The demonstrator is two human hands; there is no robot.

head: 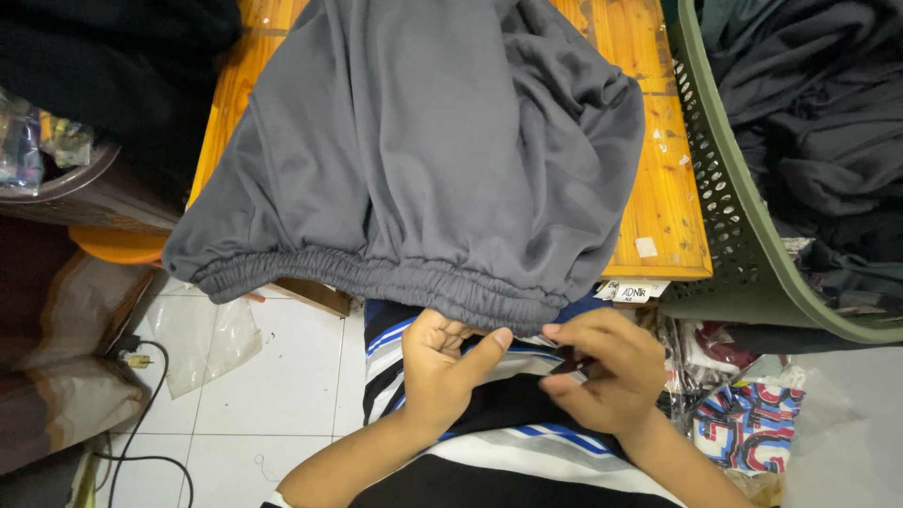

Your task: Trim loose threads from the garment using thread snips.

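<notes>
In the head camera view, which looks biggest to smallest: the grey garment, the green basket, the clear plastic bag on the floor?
1. Grey elastic-waist fabric garment
2. Green perforated plastic laundry basket, partly cut off
3. Clear plastic bag

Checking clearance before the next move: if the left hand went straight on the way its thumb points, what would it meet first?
Most likely the right hand, whose fingertips sit just across from the left hand and its thumb, below the grey garment's waistband; depth is unclear.

both hands, left hand (442, 362) and right hand (597, 372), pinch a small tag (541, 341) under grey trousers (423, 160) (elastic waistband hanging off the table (658, 188)).
</notes>
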